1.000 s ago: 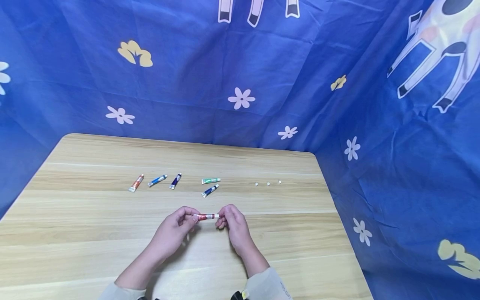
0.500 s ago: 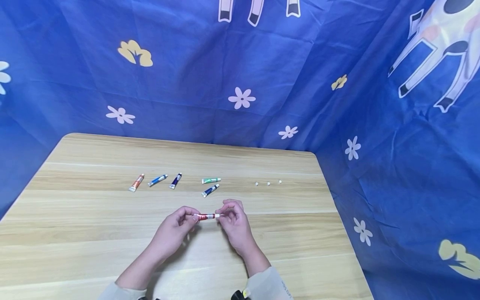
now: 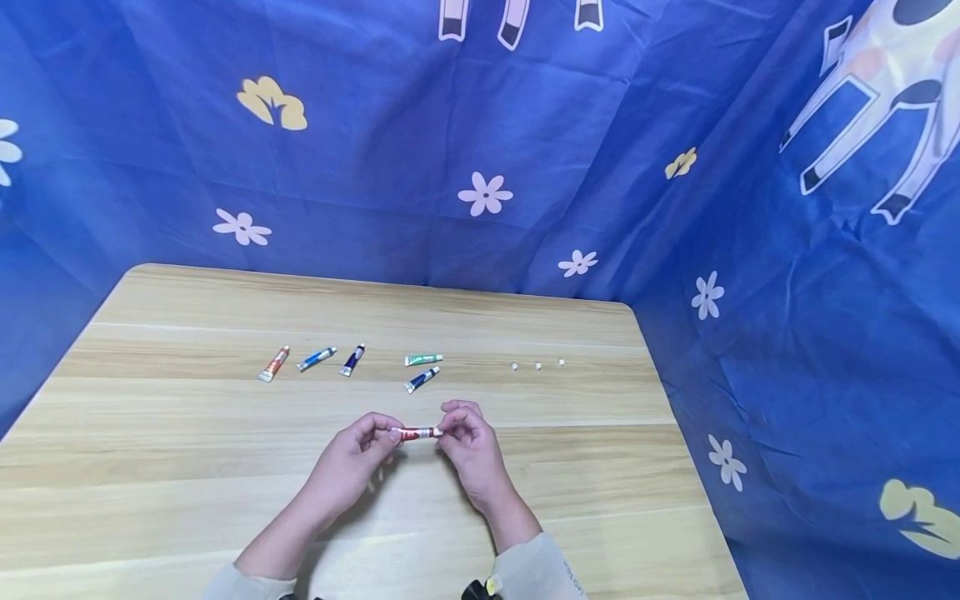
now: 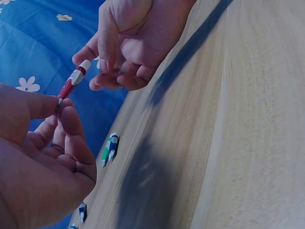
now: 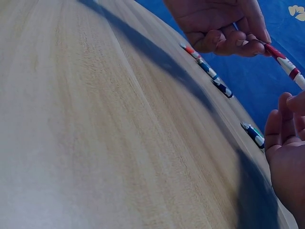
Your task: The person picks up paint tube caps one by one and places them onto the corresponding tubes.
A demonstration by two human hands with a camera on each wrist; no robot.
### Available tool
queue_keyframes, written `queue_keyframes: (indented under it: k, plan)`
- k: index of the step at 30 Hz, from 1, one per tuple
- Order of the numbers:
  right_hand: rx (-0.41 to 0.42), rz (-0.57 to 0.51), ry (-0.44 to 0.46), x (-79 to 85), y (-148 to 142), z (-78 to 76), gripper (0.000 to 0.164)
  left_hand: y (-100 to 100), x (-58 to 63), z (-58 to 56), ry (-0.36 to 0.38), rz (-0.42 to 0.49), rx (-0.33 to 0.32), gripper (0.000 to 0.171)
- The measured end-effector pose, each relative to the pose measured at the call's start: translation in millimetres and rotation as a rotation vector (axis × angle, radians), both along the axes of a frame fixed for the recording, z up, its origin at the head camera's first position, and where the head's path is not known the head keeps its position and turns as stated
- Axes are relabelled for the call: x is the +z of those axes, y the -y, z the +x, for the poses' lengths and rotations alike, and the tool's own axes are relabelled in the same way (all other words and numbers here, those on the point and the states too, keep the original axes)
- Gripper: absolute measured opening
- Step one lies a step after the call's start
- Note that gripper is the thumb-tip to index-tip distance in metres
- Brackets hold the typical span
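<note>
Head view: over a wooden table [image 3: 187,467], the left hand [image 3: 347,465] is pinching a red tube [image 3: 415,433] by one end. Left wrist: the right hand [image 4: 138,45], loosely curled, is hovering by its white cap [image 4: 86,64]; gripping, I cannot tell. Right wrist: other tubes [image 5: 208,69] are lying beyond.

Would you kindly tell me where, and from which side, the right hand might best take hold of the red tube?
Probably by the white cap, coming from the person's right and closing across its narrow width. The left hand pinches the red tube by its opposite end, holding it roughly crosswise, so the cap sticks out toward the right hand.
</note>
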State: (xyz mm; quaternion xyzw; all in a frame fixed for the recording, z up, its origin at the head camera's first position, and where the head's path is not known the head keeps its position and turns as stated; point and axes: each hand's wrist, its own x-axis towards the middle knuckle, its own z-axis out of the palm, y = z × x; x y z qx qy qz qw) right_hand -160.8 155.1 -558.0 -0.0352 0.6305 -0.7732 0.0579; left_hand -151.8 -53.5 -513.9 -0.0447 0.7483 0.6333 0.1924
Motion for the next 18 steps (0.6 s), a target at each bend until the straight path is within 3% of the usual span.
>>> queue_keyframes:
  k: [18]
  plan:
    - [0.004,0.019,0.024,-0.9,-6.6,-1.7,0.032,2.2,1.3,-1.4,0.025,-0.024,-0.002,0.021]
